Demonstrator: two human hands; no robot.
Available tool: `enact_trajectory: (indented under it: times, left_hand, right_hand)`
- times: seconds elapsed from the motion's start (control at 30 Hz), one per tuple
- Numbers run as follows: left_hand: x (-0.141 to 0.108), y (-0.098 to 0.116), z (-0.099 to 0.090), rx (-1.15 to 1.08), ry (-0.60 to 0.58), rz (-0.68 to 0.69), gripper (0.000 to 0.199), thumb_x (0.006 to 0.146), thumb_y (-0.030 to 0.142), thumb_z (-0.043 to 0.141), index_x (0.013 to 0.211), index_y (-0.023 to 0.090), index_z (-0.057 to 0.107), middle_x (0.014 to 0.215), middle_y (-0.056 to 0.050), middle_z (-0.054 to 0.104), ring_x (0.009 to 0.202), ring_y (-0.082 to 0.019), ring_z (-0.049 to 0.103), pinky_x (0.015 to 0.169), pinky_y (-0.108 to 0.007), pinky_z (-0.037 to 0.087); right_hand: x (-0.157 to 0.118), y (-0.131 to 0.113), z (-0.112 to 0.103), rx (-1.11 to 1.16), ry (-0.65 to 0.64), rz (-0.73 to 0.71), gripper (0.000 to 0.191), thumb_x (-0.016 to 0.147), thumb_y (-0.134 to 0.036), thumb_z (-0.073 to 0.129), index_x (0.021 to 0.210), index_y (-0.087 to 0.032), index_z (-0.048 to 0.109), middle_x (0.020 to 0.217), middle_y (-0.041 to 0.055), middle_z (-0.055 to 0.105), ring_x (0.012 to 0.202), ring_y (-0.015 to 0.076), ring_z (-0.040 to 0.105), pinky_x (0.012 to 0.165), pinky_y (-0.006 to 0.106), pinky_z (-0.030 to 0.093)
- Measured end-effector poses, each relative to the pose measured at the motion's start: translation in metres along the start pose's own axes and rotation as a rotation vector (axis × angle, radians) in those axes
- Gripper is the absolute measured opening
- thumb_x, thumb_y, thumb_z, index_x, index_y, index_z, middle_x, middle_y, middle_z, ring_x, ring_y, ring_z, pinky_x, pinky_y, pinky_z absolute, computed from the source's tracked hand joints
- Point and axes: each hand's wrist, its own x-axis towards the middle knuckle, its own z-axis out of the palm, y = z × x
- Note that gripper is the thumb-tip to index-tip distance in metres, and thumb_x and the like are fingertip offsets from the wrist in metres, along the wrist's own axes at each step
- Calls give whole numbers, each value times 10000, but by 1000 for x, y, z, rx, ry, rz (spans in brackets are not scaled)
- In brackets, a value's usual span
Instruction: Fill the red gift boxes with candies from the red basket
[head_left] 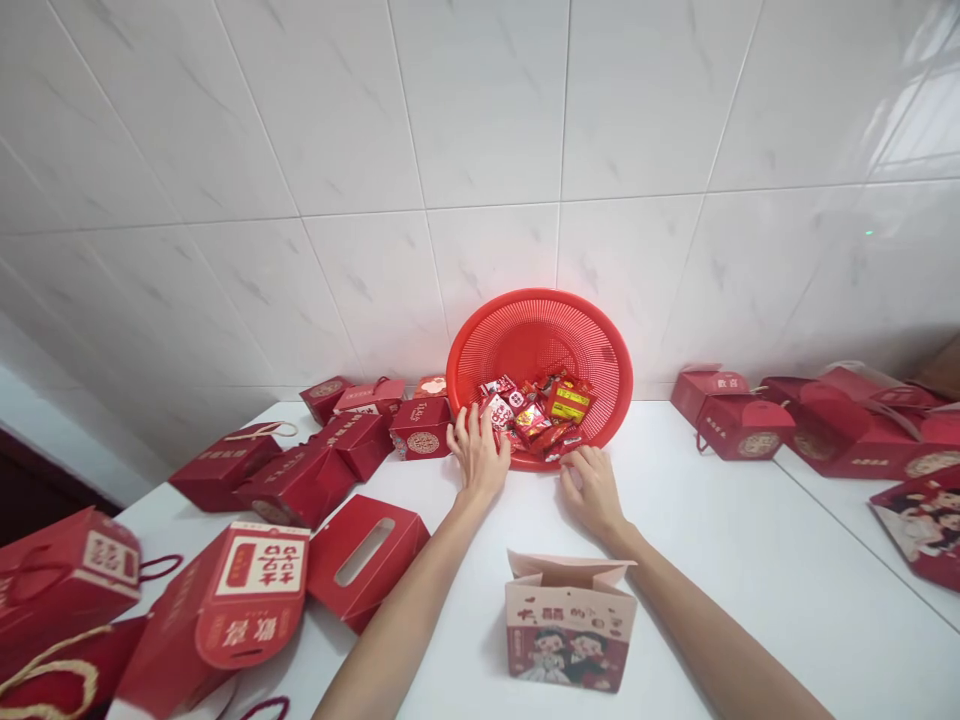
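Note:
A red plastic basket (pixel 540 320) leans tilted against the tiled wall, its opening facing me. Wrapped candies (pixel 531 418), mostly red with some yellow and white, lie in its lower part. My left hand (pixel 480 458) is at the basket's lower left rim, fingers apart and reaching over the candies' edge. At the lower right rim, my right hand (pixel 594 488) has its fingers curled in close beside a candy packet; what they grip, if anything, is hidden. Between my forearms a pink and red paper gift box (pixel 570 630) with a cartoon couple stands upright, top flaps open.
Several red gift boxes crowd the left, including one with a white label (pixel 259 567) and one with a handle slot (pixel 367 555). More red boxes (pixel 742 425) stand at the right, beside a seam in the white table (pixel 720 560). The tiled wall (pixel 360 280) rises behind.

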Motion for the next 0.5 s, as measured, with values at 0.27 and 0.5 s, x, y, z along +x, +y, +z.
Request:
enact_trajectory:
  times: [0.27,0.5]
  left_hand:
    - [5,-5,-1,-137,18,-21,236,852,153,563,1026,200,716,983,-104,661,1002,-273,620,990,-461,456]
    - [18,1,-12,-562,119,-33,182,894,197,541,958,208,710,957,-69,652,910,-208,657,815,-337,554]
  right_hand:
    - [-3,-14,-4,94,-191,150,142,823,-137,465,847,-212,584,802,56,666,760,215,591,697,312,433]
    - [-3,-22,-10,298,-284,315,142,833,-239,462,811,-231,602,727,34,679,658,202,606,622,298,432]
